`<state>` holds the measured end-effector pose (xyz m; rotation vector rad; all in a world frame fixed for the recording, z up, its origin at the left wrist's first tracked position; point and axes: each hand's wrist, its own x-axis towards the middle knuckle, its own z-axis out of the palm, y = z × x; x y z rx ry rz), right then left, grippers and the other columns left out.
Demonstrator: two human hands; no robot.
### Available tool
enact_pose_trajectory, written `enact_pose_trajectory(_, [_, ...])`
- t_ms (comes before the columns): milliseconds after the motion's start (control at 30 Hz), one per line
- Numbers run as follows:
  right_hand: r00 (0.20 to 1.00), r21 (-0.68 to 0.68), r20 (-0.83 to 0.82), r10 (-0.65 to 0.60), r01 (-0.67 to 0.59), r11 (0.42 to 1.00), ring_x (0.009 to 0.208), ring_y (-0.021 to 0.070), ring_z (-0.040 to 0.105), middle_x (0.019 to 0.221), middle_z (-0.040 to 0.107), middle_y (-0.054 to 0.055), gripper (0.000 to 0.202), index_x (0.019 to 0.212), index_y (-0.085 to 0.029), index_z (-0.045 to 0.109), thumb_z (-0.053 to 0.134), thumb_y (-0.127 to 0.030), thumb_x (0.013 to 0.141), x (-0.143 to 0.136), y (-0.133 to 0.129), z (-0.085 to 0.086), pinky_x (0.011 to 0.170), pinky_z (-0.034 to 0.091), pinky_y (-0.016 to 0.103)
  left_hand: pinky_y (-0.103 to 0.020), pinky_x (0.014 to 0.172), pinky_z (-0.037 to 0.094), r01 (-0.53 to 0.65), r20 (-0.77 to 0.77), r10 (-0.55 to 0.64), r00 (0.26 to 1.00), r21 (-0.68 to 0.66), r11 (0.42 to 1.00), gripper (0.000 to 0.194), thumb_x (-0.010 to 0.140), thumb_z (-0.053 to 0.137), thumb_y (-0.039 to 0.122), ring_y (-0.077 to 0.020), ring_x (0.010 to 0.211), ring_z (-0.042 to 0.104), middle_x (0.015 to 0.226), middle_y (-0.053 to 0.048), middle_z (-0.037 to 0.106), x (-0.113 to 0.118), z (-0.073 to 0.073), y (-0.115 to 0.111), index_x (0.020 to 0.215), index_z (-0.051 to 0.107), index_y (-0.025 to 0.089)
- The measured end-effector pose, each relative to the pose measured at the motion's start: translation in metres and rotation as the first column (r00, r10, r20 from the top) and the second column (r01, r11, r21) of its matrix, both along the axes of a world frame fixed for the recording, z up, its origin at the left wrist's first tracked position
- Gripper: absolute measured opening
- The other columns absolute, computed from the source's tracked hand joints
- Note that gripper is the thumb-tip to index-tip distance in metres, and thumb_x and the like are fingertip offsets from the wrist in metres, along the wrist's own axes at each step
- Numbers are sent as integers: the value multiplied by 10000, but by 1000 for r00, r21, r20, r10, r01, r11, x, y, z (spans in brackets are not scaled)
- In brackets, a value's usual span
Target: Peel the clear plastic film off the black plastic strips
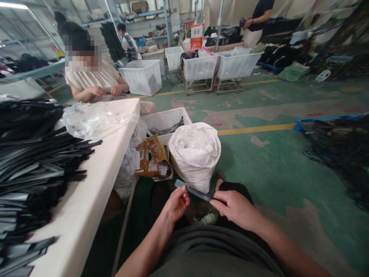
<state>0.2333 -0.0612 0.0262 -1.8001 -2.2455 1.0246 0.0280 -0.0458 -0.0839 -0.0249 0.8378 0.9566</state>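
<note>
A factory hall or packing workshop is shown. A green painted floor (259,161) with yellow lines (253,129) is seen, worn in places. White plastic bins (198,67) on wheeled frames are placed along the aisle. A large pile of black strips (31,154) is heaped on a long white desk (95,181). Metal shelves (150,15) and dark bundles are seen at the back, where other people are working.

brown printed carton (152,156) at 9 o'clock of the white sack (196,154): lettering too blurred to read | red-and-white sign (197,35) at 12 o'clock, far back: print too small to read
</note>
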Motion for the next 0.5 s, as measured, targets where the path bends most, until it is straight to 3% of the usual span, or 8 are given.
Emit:
enact_pose_trajectory(100, [996,56,82,-22,17,998,600,152,572,628,644,11,329,655,-189,612,491,-301,940,6,-1,4,561,269,263,-152,511,488,25,1,-25,1000,-11,1000,93,818,709,143,-49,494,511,559,44,511,3,1,0,873,640,113])
enact_pose_trajectory(233, [977,111,208,-44,21,994,648,173,593,670,664,33,308,681,-189,641,503,-292,937,-18,11,-8,557,239,277,-153,497,488,107,25,-107,994,-3,994,197,758,776,174,-47,477,500,553,35,526,26,3,-11,724,590,118])
enact_pose_trajectory(333, [989,97,149,-26,12,995,687,180,613,717,682,29,262,762,-199,663,512,-323,937,-20,12,-12,575,271,261,-153,502,494,96,7,-96,995,13,995,222,735,797,176,-47,482,504,554,39,526,26,8,-11,716,582,123])
enact_pose_trajectory(500, [998,5,-8,-68,68,998,640,163,603,670,660,13,265,757,-195,613,473,-308,951,14,-5,-2,591,321,246,-149,520,492,-5,-16,5,1000,9,1000,149,775,755,148,-44,501,503,568,54,505,9,12,-1,825,616,123])
